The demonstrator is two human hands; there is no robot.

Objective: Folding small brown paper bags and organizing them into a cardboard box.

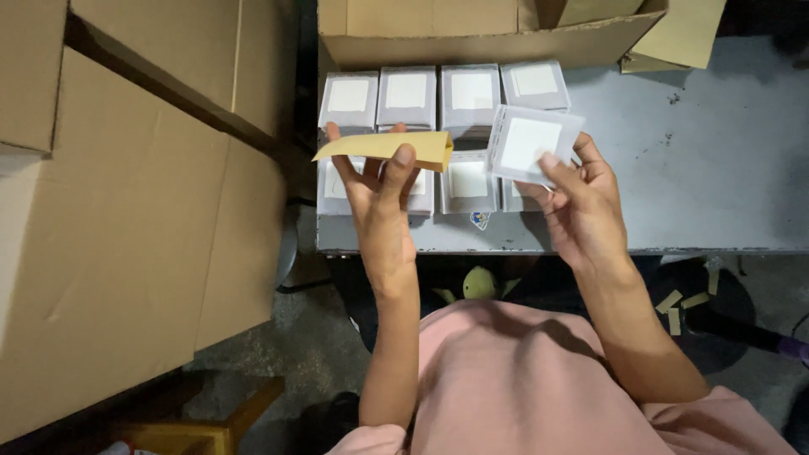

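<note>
Two rows of small grey cardboard boxes with white square labels (406, 94) stand packed side by side at the near left corner of the grey metal worktop (699, 152), the front row reaching almost to its near edge. The left hand (379, 190) is raised over the left end of these rows, thumb and fingers pinched on a curled strip of tan brown paper (389, 147), which arches across the fingertips and hides part of the boxes behind it. The right hand (581, 202) holds one more small grey box with a white label (531, 143) tilted above the right end of the rows, thumb pressed on its face and the other fingers closed behind it. At the worktop's far edge sits a large open brown cardboard carton (472, 34); what it contains cannot be seen. Off the worktop's left edge lie big flat brown cardboard cartons (126, 227). A few tan paper scraps (678, 307) lie on the floor below the near edge.
</note>
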